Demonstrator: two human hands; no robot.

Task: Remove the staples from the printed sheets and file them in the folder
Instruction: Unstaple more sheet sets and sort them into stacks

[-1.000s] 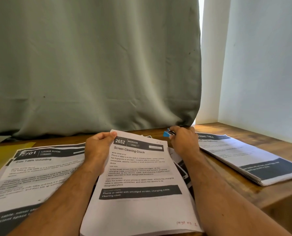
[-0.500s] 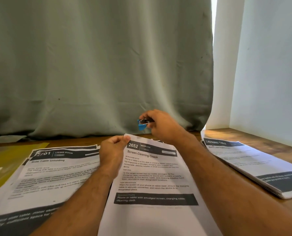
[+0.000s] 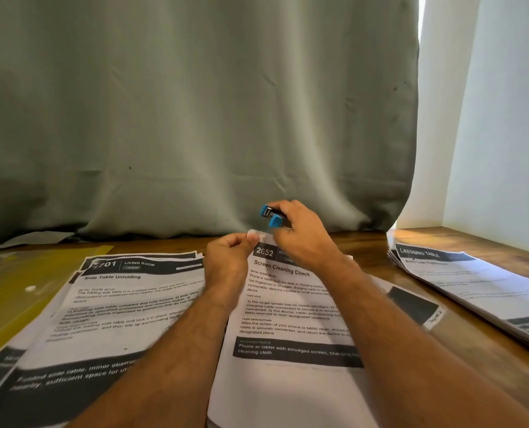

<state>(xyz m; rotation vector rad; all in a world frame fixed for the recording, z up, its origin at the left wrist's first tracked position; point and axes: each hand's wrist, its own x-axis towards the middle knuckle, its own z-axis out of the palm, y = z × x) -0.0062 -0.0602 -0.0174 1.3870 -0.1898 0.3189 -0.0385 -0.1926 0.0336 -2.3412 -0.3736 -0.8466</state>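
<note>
I am pinching the top corner of the "Screen Cleaning Check" sheets (image 3: 288,307) with my left hand (image 3: 227,261). Beyond it, my right hand (image 3: 300,233) is gripping the blue staple remover (image 3: 271,216), probably just above the staple. Tugging crooked could tear the corner. Since a second ago, the remover has swung left, over that corner.

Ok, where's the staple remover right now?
In the head view it is mid-frame, held in the right hand: the staple remover is above the top corner of the Screen Cleaning Check sheet.
</note>
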